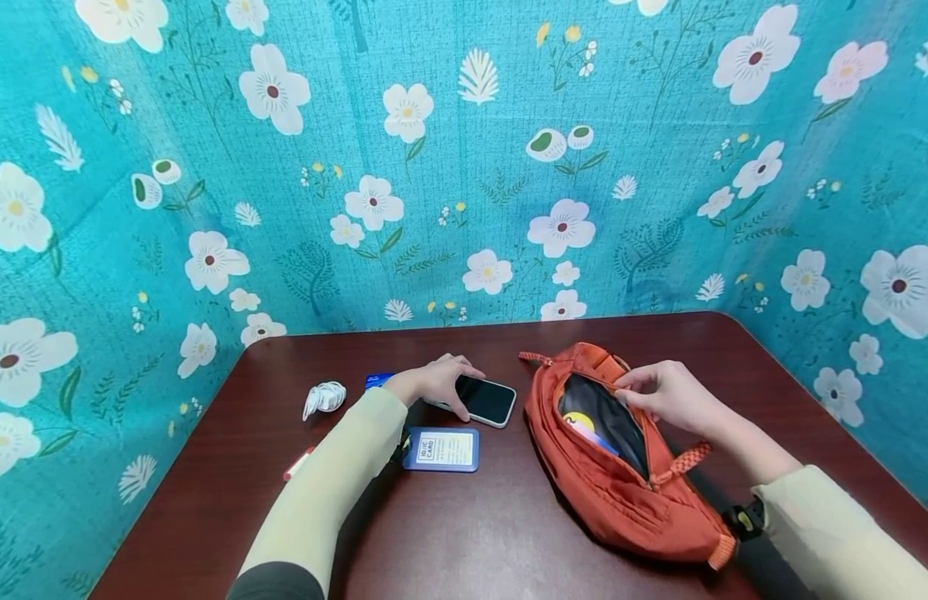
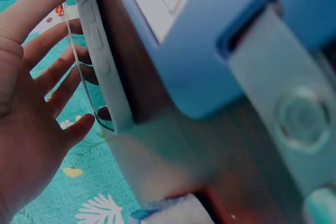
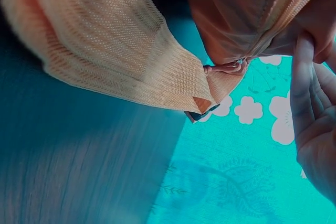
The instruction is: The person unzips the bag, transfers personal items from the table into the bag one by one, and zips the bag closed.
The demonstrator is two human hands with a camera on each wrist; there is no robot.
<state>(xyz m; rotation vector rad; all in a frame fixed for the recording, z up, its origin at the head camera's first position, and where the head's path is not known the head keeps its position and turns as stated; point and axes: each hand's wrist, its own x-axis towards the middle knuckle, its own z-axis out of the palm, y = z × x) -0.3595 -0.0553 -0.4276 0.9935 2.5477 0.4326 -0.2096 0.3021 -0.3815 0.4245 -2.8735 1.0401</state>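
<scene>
My left hand (image 1: 436, 382) is over the phone (image 1: 491, 402), thumb at its near edge and fingers reaching across to its far side. The left wrist view shows the hand (image 2: 39, 85) curved about the phone's pale side (image 2: 104, 51). With my right hand (image 1: 670, 398) I pinch the rim of the orange bag (image 1: 584, 492) beside its unzipped opening. A yellow and purple item (image 1: 581, 423) lies inside. In the right wrist view, my fingers (image 3: 304, 82) hold the bag's fabric (image 3: 236, 19).
A blue-framed ID card holder (image 1: 441, 450) lies in front of the phone. A blue item (image 1: 377, 380) is partly behind the left wrist. Bundled white cable (image 1: 325, 398) and a red and white item (image 1: 297, 463) are on the left. Flowered cloth (image 1: 434, 167) hangs behind the table (image 1: 464, 533).
</scene>
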